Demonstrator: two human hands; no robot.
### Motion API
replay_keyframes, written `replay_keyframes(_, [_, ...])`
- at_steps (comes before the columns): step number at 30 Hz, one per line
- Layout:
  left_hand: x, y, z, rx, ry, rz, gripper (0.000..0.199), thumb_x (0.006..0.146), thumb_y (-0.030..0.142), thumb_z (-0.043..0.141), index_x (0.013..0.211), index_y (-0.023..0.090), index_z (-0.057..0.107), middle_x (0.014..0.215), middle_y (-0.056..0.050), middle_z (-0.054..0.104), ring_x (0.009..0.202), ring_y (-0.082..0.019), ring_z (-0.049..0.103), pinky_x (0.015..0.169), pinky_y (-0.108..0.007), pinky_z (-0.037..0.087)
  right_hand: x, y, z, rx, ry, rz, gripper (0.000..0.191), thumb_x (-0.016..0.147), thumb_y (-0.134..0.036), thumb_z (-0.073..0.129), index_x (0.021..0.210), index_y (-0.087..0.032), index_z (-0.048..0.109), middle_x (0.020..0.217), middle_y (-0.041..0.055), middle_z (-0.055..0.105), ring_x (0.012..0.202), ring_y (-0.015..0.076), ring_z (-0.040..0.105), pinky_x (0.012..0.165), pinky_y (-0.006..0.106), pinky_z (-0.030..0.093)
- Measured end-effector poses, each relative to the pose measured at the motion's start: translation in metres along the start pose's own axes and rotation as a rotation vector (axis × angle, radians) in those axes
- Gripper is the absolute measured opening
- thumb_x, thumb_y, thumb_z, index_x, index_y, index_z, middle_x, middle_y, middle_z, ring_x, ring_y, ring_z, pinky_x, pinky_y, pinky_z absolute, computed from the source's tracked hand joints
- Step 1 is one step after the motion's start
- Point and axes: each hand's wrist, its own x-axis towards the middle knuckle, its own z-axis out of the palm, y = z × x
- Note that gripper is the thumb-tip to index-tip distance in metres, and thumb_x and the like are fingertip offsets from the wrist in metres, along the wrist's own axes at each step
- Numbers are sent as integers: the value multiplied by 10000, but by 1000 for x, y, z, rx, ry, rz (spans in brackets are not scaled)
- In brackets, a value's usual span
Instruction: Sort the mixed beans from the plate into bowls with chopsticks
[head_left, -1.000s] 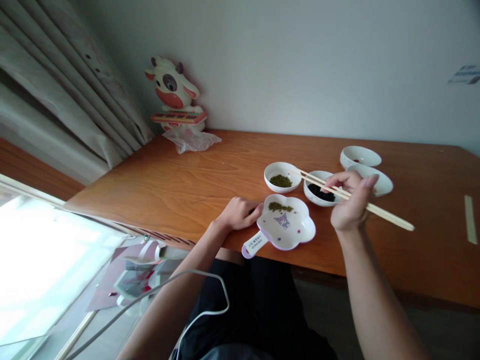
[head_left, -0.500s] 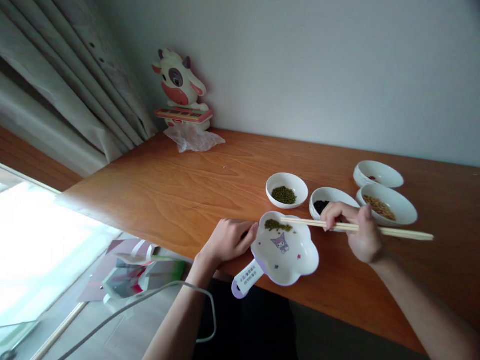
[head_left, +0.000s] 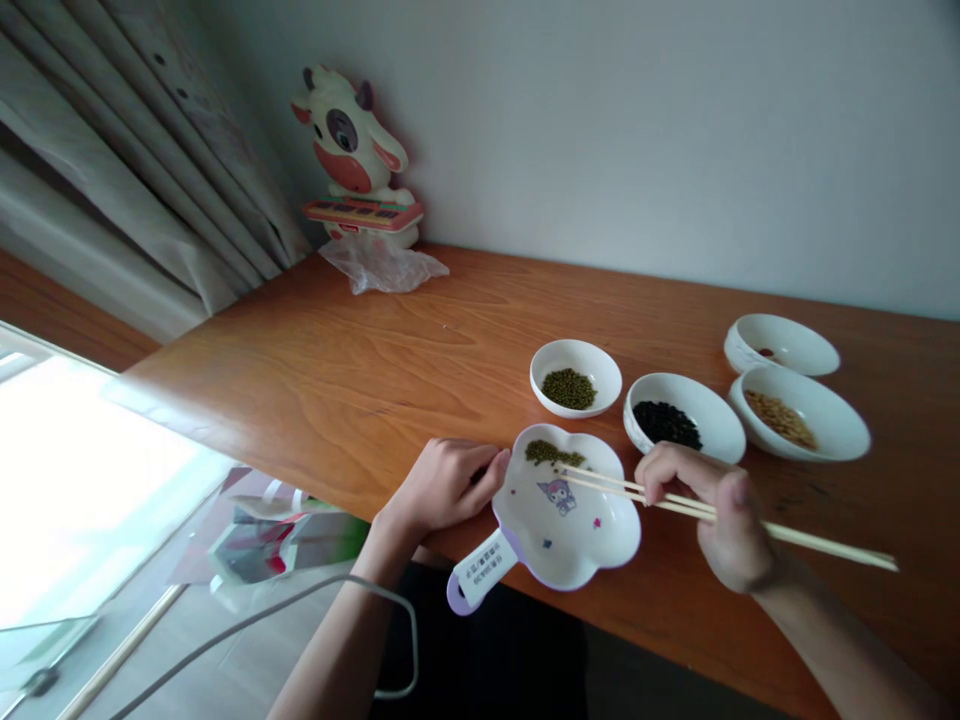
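- Two hands sit low in the middle of my frame: the right hand (head_left: 724, 525) has its fingers curled around a pair of chopsticks (head_left: 720, 512), pinching them about halfway along, and the left hand (head_left: 442, 485) lies loosely closed on the table (head_left: 337, 370) with its fingertips against the rim of the flower-shaped dish (head_left: 570, 515).
- Between the hands, the chopstick tips reach left over the dish and end right at a small heap of green beans (head_left: 553, 454) at its far edge; I cannot tell whether a bean is caught between the tips.
- I judge the beans to be tiny, hard, smooth and round, so they will slip and roll; I would take one squarely across its middle with only the very tips.
- The sticks look light, stiff and thin, and a grip further back would give finer tip control.
- I judge the dish to be light plastic that could slide, so steadying it at the rim or at its short purple handle (head_left: 480, 575), which overhangs the table edge, makes sense.
- Up and right of the hands stand four white bowls: one with green beans (head_left: 576, 377), one with black beans (head_left: 684, 428), one with tan grains (head_left: 799, 425), and one nearly empty (head_left: 780, 345).
- At the upper left, against the wall, I see a cow toy (head_left: 352, 150) and a crumpled plastic bag (head_left: 382, 265).
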Motion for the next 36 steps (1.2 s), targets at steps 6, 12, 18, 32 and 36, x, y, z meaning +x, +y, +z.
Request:
replay_keyframes(6, [0, 3, -1, 0, 3, 1, 501, 1140, 374, 381, 709, 187, 554, 644, -12, 610, 559, -114, 460, 591, -286, 303, 0, 0, 2, -10, 13, -2, 676, 1077, -677, 175, 790, -256, 619, 758, 48, 606, 714, 249, 564, 709, 412, 426])
replay_keyframes(12, [-1, 2, 0, -2, -12, -12, 488, 1139, 374, 388, 715, 187, 542, 649, -4, 597, 560, -110, 439, 596, -287, 306, 1, -4, 4, 12, 8, 18, 696, 1071, -697, 142, 810, -255, 611, 782, 46, 601, 737, 248, 560, 717, 408, 417])
replay_keyframes(18, [0, 3, -2, -18, -15, -19, 488, 1130, 361, 404, 700, 188, 557, 630, -1, 588, 542, -108, 423, 571, -276, 305, -2, -2, 5, 10, 12, 19, 696, 1064, -714, 150, 814, -258, 611, 784, 46, 598, 737, 249, 557, 715, 408, 411])
replay_keyframes(32, [-1, 0, 0, -19, -28, -13, 467, 1133, 369, 405, 710, 194, 495, 628, 6, 555, 551, -110, 415, 581, -279, 300, 1, -3, 10, 18, 85, 3, 700, 1080, -681, 209, 769, -251, 665, 732, 53, 646, 696, 245, 593, 684, 412, 437])
replay_keyframes(36, [-1, 0, -1, -24, -36, -18, 477, 1136, 377, 393, 709, 194, 497, 629, 6, 556, 550, -110, 421, 580, -279, 303, 5, -12, 10, 56, 147, -4, 730, 1064, -718, 246, 710, -247, 677, 677, 54, 632, 653, 237, 581, 651, 402, 442])
